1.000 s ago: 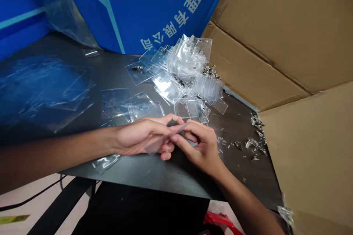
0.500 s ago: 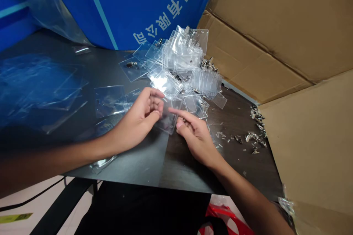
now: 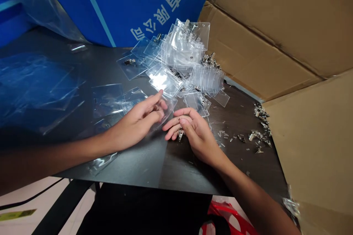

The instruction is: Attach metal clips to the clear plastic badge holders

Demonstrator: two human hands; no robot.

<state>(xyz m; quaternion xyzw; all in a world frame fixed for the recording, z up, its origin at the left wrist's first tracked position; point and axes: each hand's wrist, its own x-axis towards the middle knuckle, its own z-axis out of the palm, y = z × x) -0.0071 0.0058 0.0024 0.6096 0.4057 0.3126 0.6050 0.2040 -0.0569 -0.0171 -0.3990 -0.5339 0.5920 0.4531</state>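
My left hand (image 3: 142,121) pinches a clear plastic badge holder (image 3: 170,107) between thumb and fingers, its index finger stretched out. The holder is tilted and partly hidden behind the fingers. Just to the right, my right hand (image 3: 194,130) is curled with its thumb against the fingers. A small silver badge clip (image 3: 180,135) hangs from it, and its upper part is hidden. Beyond both hands lies a heap of clear badge holders (image 3: 182,51), many with metal clips on them.
Loose clips (image 3: 259,137) lie by the cardboard wall (image 3: 311,117) at the right. Small clear plastic bits (image 3: 222,133) are scattered on the dark table (image 3: 138,165). More clear sleeves (image 3: 35,88) are spread at the left, before a blue panel (image 3: 132,3).
My right hand has drawn back slightly from the badge holder, its index finger now bent and the clip showing below its fingers. My left index finger has straightened, and the holder has tilted.
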